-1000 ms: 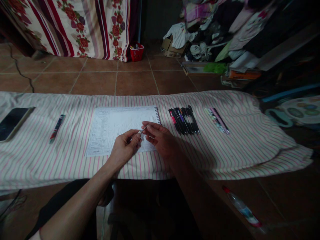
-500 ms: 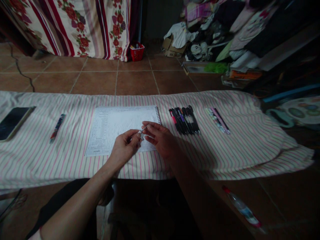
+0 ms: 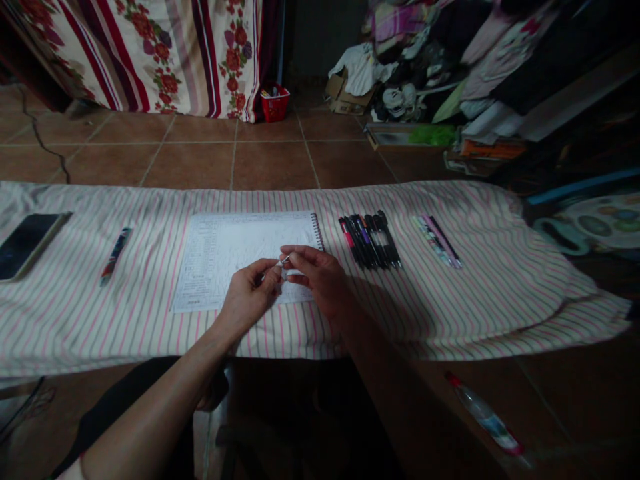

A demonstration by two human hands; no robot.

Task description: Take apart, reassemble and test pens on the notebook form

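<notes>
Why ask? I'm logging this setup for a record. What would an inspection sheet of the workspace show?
Surface: striped cloth spread flat, slightly rumpled at the right end.
Job's things: small thin item between the fingertips, too small to identify, above a spiral notebook with a printed page.
Clutter: row of pens, two more pens, single pen, phone, all on the cloth; clear bottle below it.
Hands: left hand and right hand both pinch the item.
Cables: thin wire at lower left.
Surroundings: tiled floor, flowered bedspread, red basket, piled clothes.
</notes>
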